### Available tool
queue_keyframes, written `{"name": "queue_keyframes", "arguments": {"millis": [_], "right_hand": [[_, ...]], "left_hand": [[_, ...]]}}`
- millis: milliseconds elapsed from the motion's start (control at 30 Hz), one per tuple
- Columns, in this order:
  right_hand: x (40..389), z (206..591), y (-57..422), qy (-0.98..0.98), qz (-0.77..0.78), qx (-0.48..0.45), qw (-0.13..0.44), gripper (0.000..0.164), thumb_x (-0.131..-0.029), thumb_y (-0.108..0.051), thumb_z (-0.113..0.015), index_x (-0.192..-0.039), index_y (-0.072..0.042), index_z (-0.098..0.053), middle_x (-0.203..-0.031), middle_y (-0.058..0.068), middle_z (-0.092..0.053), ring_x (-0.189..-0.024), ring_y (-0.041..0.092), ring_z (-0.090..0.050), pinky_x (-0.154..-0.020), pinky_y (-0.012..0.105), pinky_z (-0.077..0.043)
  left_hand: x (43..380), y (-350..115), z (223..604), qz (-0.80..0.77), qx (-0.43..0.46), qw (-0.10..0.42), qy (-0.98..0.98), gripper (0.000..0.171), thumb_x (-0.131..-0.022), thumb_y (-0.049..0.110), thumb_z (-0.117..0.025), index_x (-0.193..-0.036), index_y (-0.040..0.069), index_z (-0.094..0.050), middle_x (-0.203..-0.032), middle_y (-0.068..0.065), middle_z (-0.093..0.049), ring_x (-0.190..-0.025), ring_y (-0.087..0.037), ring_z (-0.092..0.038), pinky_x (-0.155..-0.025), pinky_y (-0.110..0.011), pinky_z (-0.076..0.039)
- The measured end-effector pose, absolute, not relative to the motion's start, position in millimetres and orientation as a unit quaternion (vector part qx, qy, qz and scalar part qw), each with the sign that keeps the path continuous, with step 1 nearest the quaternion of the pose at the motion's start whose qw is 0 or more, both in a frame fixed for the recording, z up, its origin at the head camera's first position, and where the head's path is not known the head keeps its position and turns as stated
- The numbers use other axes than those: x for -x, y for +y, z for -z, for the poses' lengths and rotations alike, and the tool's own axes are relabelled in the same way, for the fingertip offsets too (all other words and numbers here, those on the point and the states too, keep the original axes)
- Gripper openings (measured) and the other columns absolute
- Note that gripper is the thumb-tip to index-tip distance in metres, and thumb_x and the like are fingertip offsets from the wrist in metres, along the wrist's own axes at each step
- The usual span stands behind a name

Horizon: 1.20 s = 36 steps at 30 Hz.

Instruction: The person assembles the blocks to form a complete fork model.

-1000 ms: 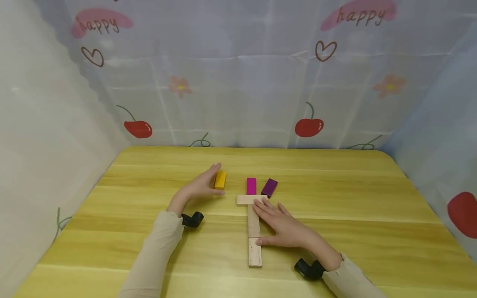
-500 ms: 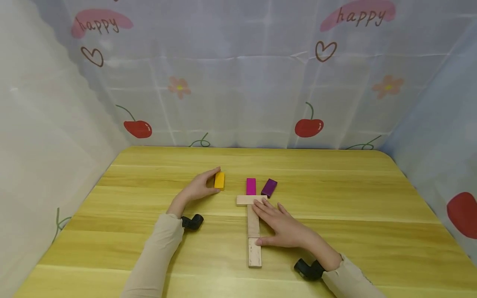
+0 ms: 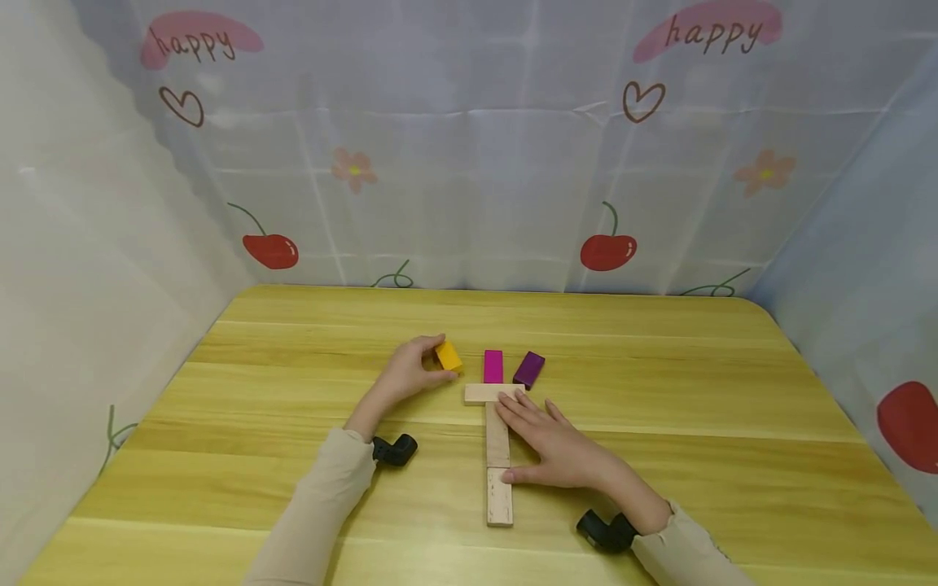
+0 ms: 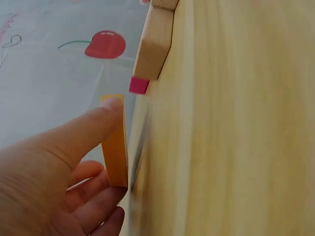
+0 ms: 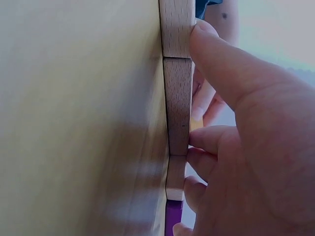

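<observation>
My left hand (image 3: 405,377) pinches a yellow wooden block (image 3: 449,357) between thumb and fingers, left of the other blocks. In the left wrist view, the thumb lies on one end of the yellow block (image 4: 116,157) and fingers on the other, with a dark shadow on the table beside it. My right hand (image 3: 563,448) rests on three plain wooden blocks with its fingers spread. Its fingertips touch the crosswise block (image 3: 481,394) and the top of the middle lengthwise block (image 3: 497,443); its thumb lies on the nearest block (image 3: 500,505). Together these form a T.
A pink block (image 3: 493,366) touches the far side of the crosswise block. To its right a purple block (image 3: 529,370) lies at a slant. All lie on a wood-grain table (image 3: 659,366), with a printed curtain (image 3: 469,179) behind its far edge.
My left hand has closed its fingers on the yellow block and moved it slightly right, turning it so it slants the other way. The right hand stays in place.
</observation>
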State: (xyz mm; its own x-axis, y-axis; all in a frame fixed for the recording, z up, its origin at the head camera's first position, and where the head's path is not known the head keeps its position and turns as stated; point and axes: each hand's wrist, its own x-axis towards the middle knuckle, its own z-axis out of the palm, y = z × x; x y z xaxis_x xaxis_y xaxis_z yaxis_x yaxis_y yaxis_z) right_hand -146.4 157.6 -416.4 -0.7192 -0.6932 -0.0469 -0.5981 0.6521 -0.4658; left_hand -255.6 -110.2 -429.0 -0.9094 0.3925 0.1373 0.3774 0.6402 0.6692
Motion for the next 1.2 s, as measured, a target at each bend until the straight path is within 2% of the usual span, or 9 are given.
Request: {"name": "queue_keyframes", "arguments": {"millis": [267,667,1200], "right_hand": [[145.9,417.7,157.5,0.903,0.213,0.355,0.112,0.091,-0.085,-0.061,-0.053,-0.151,-0.009,-0.016,-0.155,0.007,-0.009,-0.140,0.025,0.000,-0.107,0.057,-0.002],[145.6,417.6,156.7,0.903,0.211,0.359,0.107,0.091,-0.086,-0.060,-0.054,-0.151,-0.009,-0.017,-0.155,0.007,-0.010,-0.140,0.025,-0.001,-0.107,0.057,-0.002],[147.2,419.0,158.1,0.903,0.210,0.357,0.111,0.091,-0.086,-0.060,-0.053,-0.151,-0.009,-0.016,-0.155,0.006,-0.008,-0.140,0.024,0.000,-0.107,0.057,-0.001]], "left_hand": [[250.7,-100.4,435.5,-0.381,-0.203,-0.004,0.902,0.067,-0.078,0.023,-0.078,-0.132,-0.004,-0.050,-0.129,-0.018,-0.053,-0.119,-0.029,-0.047,-0.101,-0.037,-0.036],[249.6,-102.2,447.6,-0.390,-0.220,-0.020,0.894,0.062,-0.084,0.024,-0.073,-0.134,-0.002,-0.049,-0.133,-0.017,-0.050,-0.124,-0.030,-0.043,-0.103,-0.037,-0.034],[245.1,-102.3,446.1,-0.381,-0.262,0.009,0.887,0.059,-0.089,0.027,-0.067,-0.137,0.000,-0.045,-0.140,-0.011,-0.043,-0.129,-0.025,-0.037,-0.105,-0.035,-0.029]]}}
